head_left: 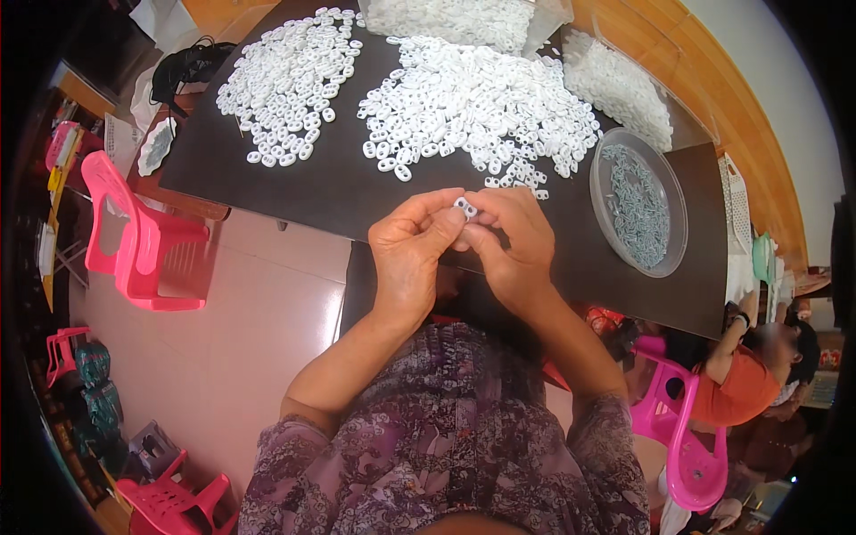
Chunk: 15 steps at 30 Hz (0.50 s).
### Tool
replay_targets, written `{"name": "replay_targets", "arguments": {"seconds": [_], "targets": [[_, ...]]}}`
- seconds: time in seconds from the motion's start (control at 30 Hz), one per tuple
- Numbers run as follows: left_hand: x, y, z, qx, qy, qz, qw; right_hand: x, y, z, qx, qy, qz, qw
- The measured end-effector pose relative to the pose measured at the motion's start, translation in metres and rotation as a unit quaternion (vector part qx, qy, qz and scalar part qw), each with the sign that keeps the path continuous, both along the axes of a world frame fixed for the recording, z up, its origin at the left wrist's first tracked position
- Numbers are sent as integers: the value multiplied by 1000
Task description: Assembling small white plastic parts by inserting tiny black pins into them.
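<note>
My left hand (412, 245) and my right hand (512, 239) meet just above the near edge of the dark table. Between their fingertips is a small white oval plastic piece with two holes (465, 209), gripped by both. Beyond my hands lies a large heap of similar white oval pieces (473, 98). A second, smaller heap of them (294, 85) spreads over the table's left part. To the right of my right hand stands a round clear tray (599, 192) filled with small grey-blue metal screws (637, 209).
Bags of more white pieces (615, 85) lie at the table's (312, 196) far side. Pink plastic chairs (134, 232) stand on the floor to the left. At the lower right, a person in an orange top (736, 388) is near another pink chair (691, 464).
</note>
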<state>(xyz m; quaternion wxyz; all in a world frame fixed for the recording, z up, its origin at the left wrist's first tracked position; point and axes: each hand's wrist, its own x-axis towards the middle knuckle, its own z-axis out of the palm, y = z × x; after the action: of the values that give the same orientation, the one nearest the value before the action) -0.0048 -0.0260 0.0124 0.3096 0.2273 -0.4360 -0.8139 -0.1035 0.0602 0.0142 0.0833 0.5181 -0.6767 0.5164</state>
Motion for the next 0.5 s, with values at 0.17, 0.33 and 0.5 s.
{"name": "replay_targets", "arguments": {"seconds": [0.17,0.33,0.5], "targets": [[1,-1,-4,-78,9,-2,997,0,6,1,19,-70,31,997],[3,-3,-2,-73,45,-27,996,5,7,5,1,-116,24,993],[4,-2,-4,-93,36,-23,995,8,6,1,-29,-141,19,989]]}}
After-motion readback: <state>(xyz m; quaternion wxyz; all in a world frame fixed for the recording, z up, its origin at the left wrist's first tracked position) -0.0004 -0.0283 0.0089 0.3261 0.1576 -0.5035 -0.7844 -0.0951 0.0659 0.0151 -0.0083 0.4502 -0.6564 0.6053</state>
